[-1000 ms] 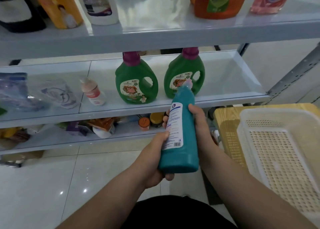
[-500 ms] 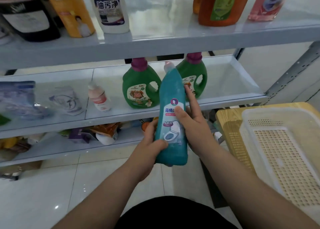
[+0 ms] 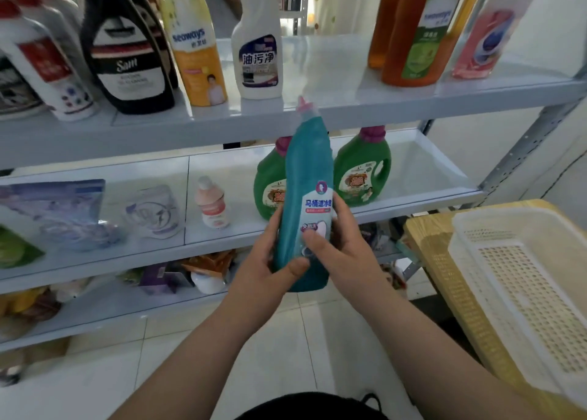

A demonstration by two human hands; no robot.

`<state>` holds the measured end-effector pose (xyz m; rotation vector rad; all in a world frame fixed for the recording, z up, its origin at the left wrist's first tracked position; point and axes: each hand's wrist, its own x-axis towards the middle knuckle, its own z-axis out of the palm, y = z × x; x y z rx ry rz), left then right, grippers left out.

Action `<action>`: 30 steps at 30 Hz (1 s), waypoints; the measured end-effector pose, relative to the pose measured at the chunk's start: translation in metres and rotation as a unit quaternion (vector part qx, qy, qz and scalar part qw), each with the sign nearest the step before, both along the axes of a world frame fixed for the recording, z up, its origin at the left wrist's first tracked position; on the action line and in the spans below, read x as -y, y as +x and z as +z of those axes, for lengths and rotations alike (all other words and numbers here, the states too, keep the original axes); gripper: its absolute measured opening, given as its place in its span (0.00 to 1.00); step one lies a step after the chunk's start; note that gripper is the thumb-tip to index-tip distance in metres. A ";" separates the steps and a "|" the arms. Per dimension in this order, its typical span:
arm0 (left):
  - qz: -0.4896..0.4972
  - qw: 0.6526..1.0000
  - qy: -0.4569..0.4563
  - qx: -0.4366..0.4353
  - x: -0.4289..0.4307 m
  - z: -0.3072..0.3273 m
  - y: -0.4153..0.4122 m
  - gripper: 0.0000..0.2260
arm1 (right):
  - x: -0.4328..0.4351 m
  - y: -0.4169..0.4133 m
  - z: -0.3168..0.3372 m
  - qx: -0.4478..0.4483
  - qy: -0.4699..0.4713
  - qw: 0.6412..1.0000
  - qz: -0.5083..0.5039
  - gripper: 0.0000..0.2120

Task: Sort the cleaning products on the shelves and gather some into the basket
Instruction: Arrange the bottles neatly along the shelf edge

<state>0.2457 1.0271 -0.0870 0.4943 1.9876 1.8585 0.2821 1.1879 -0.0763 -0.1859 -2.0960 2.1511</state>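
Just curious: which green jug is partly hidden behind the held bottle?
The left green jug; the teal bottle covers its side, the right jug shows whole.

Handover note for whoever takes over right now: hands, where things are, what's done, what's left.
Left hand: grips the teal bottle low on its body.
Right hand: grips the same bottle at the label, thumb across the front.
Bottle: upright, held in front of the middle shelf and the green jugs.
Basket: at right on the wooden table.
Done: bottle in hand.
Left: put it in the basket or on a shelf, then sort the rest.
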 end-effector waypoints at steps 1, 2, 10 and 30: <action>0.001 0.999 -0.031 -0.041 0.004 0.006 -0.005 0.35 | 0.004 -0.001 0.002 -0.006 0.009 1.000 0.000 0.30; 0.002 0.996 -0.052 -0.070 0.008 0.011 -0.011 0.36 | 0.007 -0.003 0.004 -0.013 0.016 1.000 -0.003 0.28; -0.029 0.981 -0.026 -0.189 -0.019 0.059 -0.060 0.43 | 0.000 -0.053 0.062 -0.089 0.066 0.990 -0.090 0.31; 0.149 0.693 -0.467 -0.529 -0.080 0.070 -0.191 0.28 | -0.112 -0.253 0.128 -0.137 0.227 0.951 -0.157 0.38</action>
